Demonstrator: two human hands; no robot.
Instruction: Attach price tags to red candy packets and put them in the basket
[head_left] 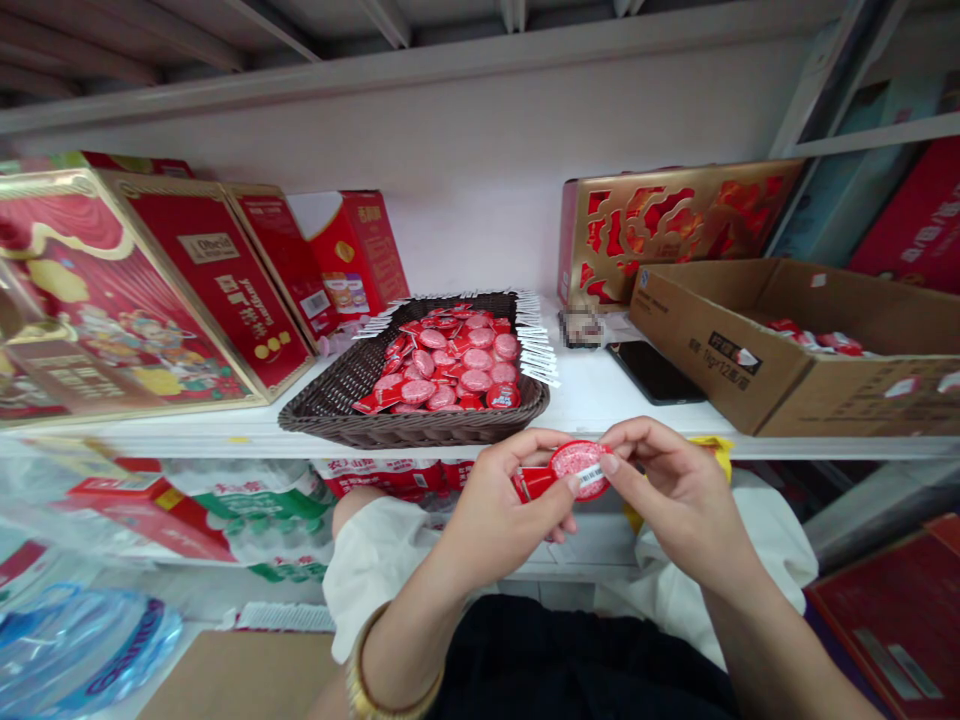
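In the head view, the left hand [502, 515] and the right hand [675, 500] were half closed and pinched firmly, with fingertips at both sides, a round red packet [581, 470] in front of the shelf edge [187, 442], while a woven brown basket [412, 430] held many similar packets [457, 365] and a cardboard box [705, 350] held more red pieces [817, 342].

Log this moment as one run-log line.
left hand, right hand | holding: red round sachet | nearby: wicker basket of sachets, white shelf
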